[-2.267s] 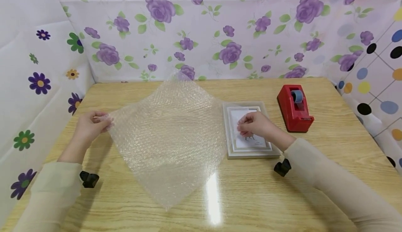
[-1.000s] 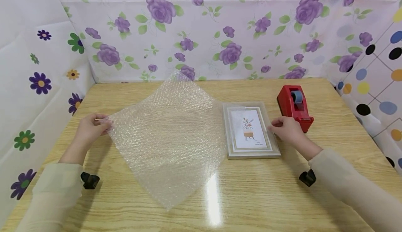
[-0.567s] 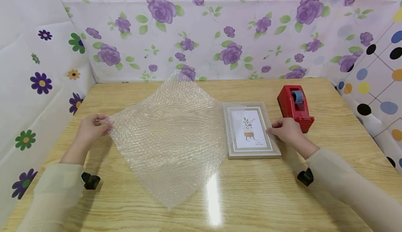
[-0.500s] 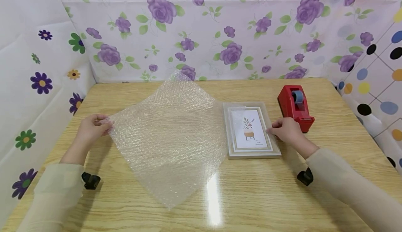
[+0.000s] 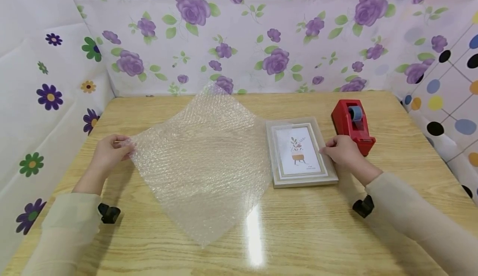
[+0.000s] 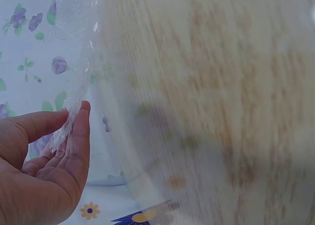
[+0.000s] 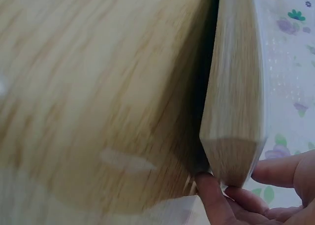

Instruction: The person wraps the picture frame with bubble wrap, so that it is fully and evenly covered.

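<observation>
My left hand [image 5: 110,153] pinches one corner of a clear bubble wrap sheet [image 5: 201,159], which spreads diagonally across the table in the head view. The left wrist view has the crumpled corner between thumb and fingers [image 6: 81,141]. The sheet's far-right corner overlaps the left side of a silver-beige picture frame [image 5: 305,182], whose print shows a potted plant. At the frame's right edge my right hand [image 5: 345,153] grips it, thumb on the front and fingers underneath. From the right wrist, the frame's side [image 7: 236,87] stands with a dark gap between it and the table.
A red tape dispenser [image 5: 349,122] with a blue roll stands just behind the right hand. Flowered cloth [image 5: 239,35] hangs along the table's back edge, with more patterned cloth at both sides. The wooden table [image 5: 298,234] reflects a bright light strip.
My right hand first left the frame's middle for its right edge, then took hold there. The frame's right side has now risen slightly. The left hand has kept its hold on the bubble wrap.
</observation>
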`<state>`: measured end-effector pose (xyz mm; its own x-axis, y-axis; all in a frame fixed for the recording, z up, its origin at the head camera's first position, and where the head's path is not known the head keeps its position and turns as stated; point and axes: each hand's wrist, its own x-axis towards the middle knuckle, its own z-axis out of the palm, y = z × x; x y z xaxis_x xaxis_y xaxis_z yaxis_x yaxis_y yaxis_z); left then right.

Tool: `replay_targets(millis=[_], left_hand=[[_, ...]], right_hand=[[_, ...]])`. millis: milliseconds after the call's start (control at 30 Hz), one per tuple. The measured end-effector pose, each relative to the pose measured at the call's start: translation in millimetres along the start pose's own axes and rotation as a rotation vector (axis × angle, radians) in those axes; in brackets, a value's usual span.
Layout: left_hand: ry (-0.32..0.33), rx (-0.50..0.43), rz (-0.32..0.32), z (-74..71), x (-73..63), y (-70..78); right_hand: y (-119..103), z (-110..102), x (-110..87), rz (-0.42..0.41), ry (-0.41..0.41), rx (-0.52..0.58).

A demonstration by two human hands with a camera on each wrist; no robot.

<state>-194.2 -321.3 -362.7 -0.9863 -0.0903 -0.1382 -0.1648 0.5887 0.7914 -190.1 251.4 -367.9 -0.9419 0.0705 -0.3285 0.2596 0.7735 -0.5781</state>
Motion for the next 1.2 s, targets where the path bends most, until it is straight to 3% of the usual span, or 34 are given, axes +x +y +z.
replay_targets(millis=[200,433,567,800,1200], left_hand=[[-0.004,0.002,-0.008,-0.3,1.4,1.1],[-0.007,0.011,-0.016,-0.7,0.6,2.4],[-0.006,-0.022,-0.021,-1.5,0.0,1.4],[-0.021,-0.075,-0.031,-3.6,-3.9,2.4],[-0.029,-0.087,-0.033,-5.2,-5.5,2.4]], right_hand=[[4.3,-3.2,1.5,0.002,-0.046,0.095],[16.2,-7.8,8.0,0.054,-0.215,0.297],[22.4,-8.6,8.8,0.056,-0.266,0.361],[30.9,-8.7,5.9,0.061,-0.282,0.477],[37.1,-18.3,0.6,0.070,-0.260,0.538]])
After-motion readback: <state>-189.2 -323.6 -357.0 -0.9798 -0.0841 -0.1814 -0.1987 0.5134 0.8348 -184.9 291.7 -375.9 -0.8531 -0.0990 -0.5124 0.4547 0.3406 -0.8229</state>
